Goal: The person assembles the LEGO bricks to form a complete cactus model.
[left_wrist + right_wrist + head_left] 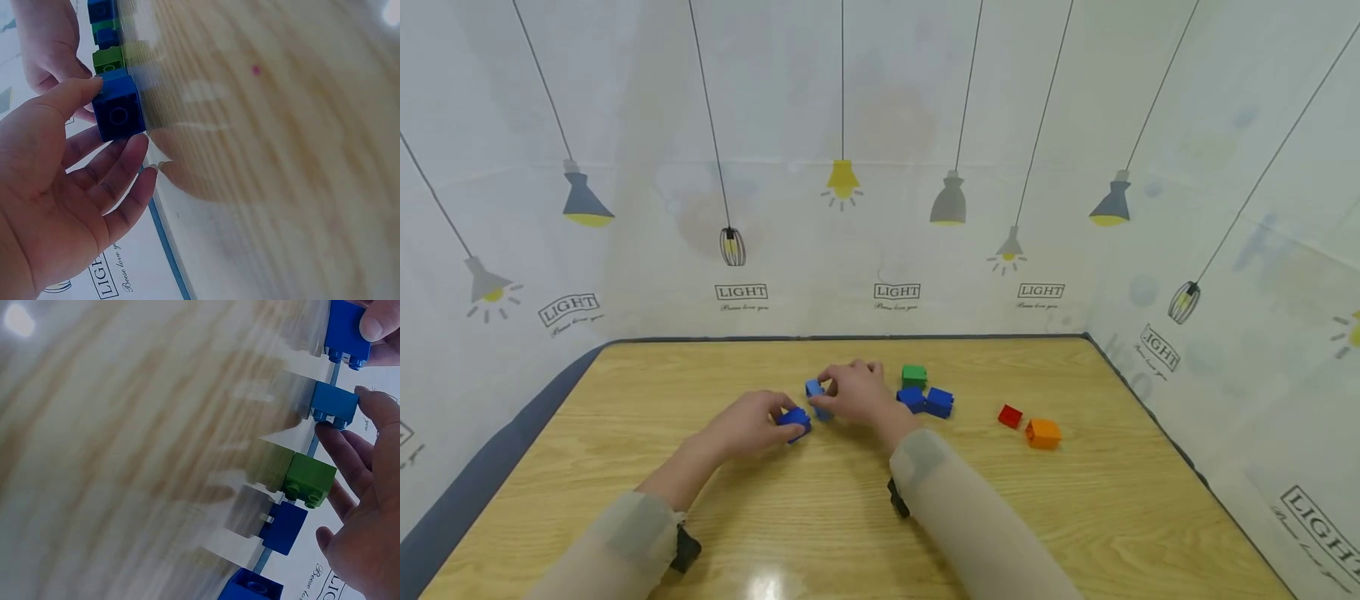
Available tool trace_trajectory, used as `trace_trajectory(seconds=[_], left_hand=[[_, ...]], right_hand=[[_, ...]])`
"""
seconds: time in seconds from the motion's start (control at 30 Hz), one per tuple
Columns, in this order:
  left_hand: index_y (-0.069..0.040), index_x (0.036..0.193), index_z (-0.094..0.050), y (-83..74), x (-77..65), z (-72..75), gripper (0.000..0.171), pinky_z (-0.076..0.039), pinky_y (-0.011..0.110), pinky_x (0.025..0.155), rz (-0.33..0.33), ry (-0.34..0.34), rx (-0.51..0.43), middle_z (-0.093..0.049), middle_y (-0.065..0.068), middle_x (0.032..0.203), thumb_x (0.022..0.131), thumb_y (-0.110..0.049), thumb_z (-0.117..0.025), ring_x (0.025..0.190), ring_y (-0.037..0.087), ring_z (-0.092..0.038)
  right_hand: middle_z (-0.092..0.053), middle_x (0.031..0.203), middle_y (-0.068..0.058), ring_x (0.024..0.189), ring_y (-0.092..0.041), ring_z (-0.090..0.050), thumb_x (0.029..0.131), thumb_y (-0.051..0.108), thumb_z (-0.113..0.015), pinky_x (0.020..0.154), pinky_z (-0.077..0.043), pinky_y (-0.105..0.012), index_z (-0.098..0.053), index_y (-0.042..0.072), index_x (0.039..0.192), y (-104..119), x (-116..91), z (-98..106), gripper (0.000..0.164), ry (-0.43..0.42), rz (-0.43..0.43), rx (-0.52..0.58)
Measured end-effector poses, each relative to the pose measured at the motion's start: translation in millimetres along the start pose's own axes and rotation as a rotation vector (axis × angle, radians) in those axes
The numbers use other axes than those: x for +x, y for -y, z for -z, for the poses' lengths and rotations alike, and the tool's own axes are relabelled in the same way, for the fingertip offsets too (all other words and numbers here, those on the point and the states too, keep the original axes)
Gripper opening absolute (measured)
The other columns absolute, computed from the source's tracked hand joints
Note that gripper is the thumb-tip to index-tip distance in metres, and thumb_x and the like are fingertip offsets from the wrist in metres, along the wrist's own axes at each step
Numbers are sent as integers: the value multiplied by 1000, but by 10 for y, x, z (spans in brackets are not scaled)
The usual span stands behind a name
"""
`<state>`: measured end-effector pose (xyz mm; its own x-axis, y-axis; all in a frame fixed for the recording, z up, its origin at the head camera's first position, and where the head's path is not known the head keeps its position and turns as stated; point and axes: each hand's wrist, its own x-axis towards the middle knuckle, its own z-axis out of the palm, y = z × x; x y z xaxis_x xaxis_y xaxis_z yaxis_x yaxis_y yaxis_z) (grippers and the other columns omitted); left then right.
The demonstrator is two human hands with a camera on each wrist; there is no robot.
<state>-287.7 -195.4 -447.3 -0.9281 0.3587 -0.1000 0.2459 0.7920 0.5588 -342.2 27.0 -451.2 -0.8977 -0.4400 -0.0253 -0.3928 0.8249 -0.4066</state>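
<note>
Pinching the dark blue block (795, 423) in the left grip (748, 425) and the light blue block (817, 390) in the right grip (859, 395), near each other on the counter (820, 517), probably calls for light, even pressure — enough to steady each, not tip it.

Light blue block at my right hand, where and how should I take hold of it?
I'd suggest pinching the light blue block across its flat near face and the one behind, your right hand coming from above: its studs point right, and a dark blue block sits close on its left, so both ends look awkward.
</note>
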Motion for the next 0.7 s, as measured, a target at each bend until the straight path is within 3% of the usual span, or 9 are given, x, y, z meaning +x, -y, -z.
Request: trace_trajectory(seconds=[0.33,0.5,0.7], left_hand=[[-9,120,-77,-10,-32,-20,30,-59,39,83,-37,-13,15,-76,3,103,101,-31,-81,92,16,-67],[-6,123,-76,6,-30,-22,33,-61,42,85,-41,-15,8,-77,5,107,100,-30,-81,96,18,-70],[-7,126,-74,-29,-29,-22,35,-61,41,86,-56,-18,1,-77,6,109,101,-31,-80,97,18,-70]], right_hand=[[-81,115,9,127,-21,-62,103,43,-76,122,-27,-56,-68,23,147,-2,-19,41,49,-24,3,133],[-82,118,7,130,-24,-66,104,42,-76,125,-26,-59,-66,21,150,8,-129,173,51,-48,30,192],[-81,123,5,134,-26,-65,105,40,-74,130,-26,-63,-66,22,150,-133,-300,330,49,-69,59,211]])
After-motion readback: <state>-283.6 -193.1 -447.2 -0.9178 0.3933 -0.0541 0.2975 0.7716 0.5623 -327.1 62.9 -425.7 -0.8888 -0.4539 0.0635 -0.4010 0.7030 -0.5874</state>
